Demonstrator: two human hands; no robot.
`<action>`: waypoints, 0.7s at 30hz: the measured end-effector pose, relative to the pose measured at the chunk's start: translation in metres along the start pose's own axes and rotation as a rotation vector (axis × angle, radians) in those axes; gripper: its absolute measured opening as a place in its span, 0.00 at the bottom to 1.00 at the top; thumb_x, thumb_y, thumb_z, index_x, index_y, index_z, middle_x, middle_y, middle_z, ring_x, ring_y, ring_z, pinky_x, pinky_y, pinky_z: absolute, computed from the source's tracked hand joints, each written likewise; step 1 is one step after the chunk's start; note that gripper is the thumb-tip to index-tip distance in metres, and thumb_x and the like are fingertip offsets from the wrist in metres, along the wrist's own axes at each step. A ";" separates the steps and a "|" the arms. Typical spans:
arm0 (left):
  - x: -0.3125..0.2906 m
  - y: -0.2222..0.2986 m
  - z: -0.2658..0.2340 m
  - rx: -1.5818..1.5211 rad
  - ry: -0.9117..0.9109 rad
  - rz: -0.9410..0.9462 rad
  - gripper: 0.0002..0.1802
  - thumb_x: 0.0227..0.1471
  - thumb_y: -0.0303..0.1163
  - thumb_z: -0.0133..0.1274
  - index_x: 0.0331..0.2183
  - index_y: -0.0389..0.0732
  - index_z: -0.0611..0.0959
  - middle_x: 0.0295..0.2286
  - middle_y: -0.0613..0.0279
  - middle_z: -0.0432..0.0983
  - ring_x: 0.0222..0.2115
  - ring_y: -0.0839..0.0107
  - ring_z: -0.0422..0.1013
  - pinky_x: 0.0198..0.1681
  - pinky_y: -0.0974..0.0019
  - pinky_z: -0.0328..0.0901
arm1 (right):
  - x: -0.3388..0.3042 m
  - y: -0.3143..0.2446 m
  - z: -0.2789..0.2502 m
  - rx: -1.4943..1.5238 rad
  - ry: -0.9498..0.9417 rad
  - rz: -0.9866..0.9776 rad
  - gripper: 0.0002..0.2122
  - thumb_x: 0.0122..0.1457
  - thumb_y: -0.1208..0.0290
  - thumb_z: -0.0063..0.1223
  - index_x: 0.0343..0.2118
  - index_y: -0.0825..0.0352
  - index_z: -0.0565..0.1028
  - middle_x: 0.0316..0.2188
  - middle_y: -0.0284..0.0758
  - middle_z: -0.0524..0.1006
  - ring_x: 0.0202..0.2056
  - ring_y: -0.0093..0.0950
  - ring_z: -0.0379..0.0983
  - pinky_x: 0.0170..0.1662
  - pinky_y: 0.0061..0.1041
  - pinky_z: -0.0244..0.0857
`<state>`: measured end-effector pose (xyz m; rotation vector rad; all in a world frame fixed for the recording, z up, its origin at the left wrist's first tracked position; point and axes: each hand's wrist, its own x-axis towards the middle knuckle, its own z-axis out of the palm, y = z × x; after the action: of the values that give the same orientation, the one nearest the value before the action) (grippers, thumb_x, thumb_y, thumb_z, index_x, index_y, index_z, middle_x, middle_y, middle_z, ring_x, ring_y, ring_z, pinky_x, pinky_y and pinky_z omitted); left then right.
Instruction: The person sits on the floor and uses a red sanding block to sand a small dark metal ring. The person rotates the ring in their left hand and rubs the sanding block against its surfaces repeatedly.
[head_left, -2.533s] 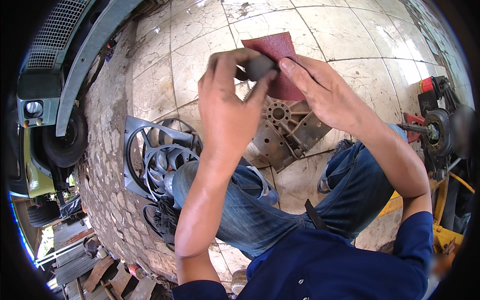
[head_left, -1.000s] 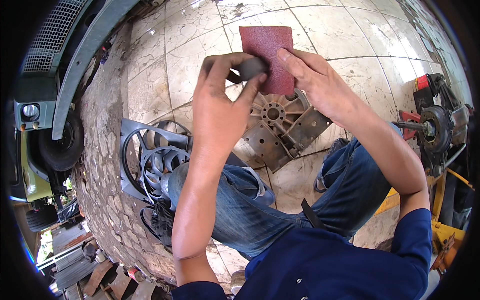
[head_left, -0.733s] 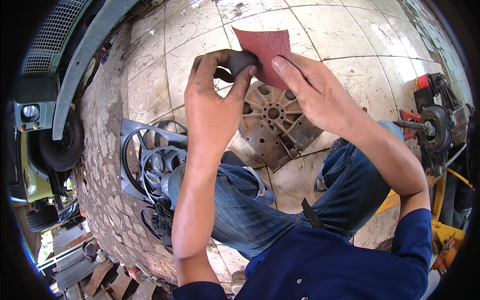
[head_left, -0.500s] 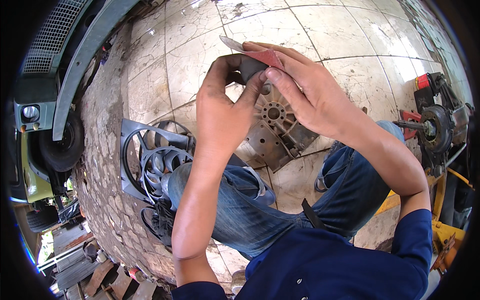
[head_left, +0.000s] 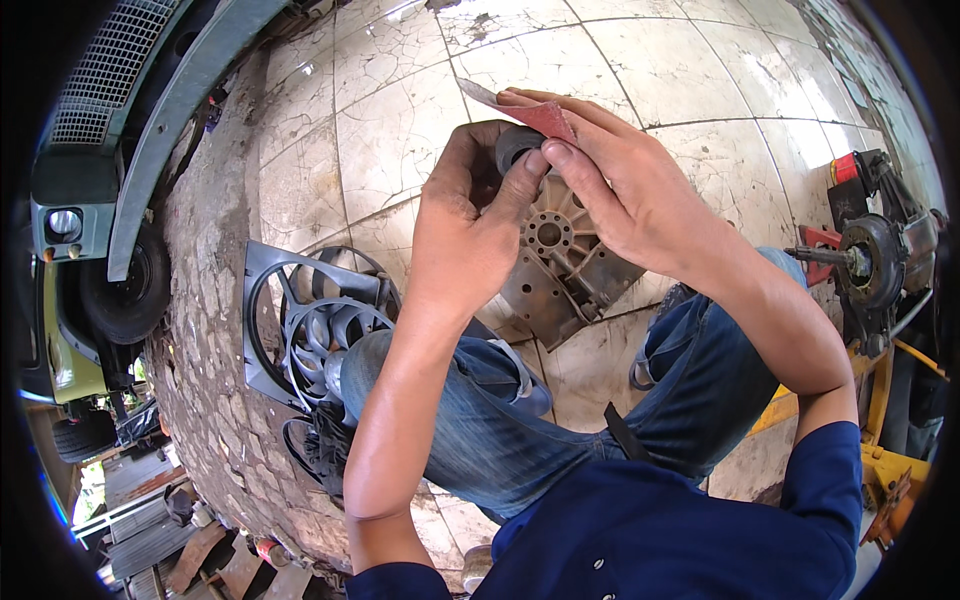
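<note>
No lettering, numbers or signs can be read here.

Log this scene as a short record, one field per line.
Left hand: gripping a dark rounded part
Right hand: holding a bent red sheet beside that part
Below the hands: spoked metal disc and flat metal plates
Floor: pale tiles, cracked and stained
Beside the left knee: fan assembly with frame
Far left: vehicle front with headlight
</note>
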<state>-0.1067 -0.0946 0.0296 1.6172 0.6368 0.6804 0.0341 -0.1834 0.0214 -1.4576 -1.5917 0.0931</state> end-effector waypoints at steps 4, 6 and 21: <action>0.005 -0.001 -0.006 0.078 0.096 0.034 0.11 0.56 0.28 0.58 0.39 0.34 0.76 0.30 0.61 0.78 0.30 0.78 0.73 0.36 0.72 0.67 | -0.001 -0.008 -0.005 0.063 -0.066 0.095 0.17 0.67 0.69 0.42 0.55 0.71 0.69 0.50 0.47 0.74 0.47 0.44 0.73 0.49 0.36 0.69; 0.006 -0.003 -0.009 0.154 0.154 0.093 0.11 0.56 0.28 0.58 0.39 0.34 0.76 0.30 0.59 0.78 0.29 0.76 0.73 0.35 0.71 0.68 | 0.000 -0.010 -0.005 0.101 -0.101 0.149 0.17 0.67 0.68 0.42 0.55 0.73 0.69 0.49 0.49 0.74 0.46 0.46 0.73 0.48 0.36 0.69; 0.003 -0.006 -0.003 0.420 0.159 0.215 0.11 0.51 0.27 0.61 0.36 0.33 0.78 0.29 0.56 0.76 0.29 0.68 0.74 0.34 0.66 0.67 | -0.003 -0.002 -0.001 0.102 -0.044 0.108 0.17 0.68 0.67 0.41 0.54 0.74 0.69 0.47 0.49 0.75 0.43 0.46 0.73 0.46 0.37 0.68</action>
<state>-0.1072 -0.0898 0.0238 2.0553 0.7646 0.8811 0.0331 -0.1870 0.0219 -1.4696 -1.5205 0.2669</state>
